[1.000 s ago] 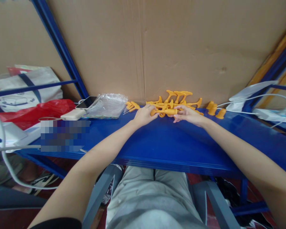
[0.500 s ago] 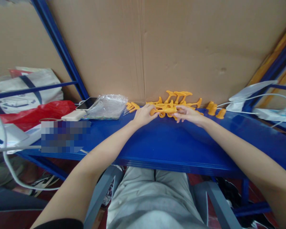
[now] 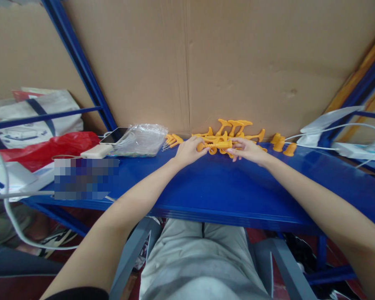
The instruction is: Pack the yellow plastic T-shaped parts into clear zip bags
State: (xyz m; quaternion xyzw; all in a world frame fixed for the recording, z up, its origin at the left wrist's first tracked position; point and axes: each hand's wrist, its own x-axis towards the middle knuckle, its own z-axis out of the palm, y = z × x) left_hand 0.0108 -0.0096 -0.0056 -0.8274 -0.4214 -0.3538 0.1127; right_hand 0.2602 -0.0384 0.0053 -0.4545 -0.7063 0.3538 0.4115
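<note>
Near the back of the blue table, my left hand is closed, with thumb and fingers pinching the rounded end of a yellow plastic part. My right hand has its fingertips closed on the right end of a yellow plastic tube, lying level between both hands. Whether the rounded end and the tube are one piece I cannot tell. Directly behind are several yellow T-handled pieces in a pile against the cardboard. Round yellow pieces lie just below the tube. My fingers partly hide the pile.
Small yellow pieces with metal spirals lie left of my left hand, beside a clear plastic bag. Yellow cups stand at right. A phone, red bag and white cables are farther left. A cardboard wall rises behind the table.
</note>
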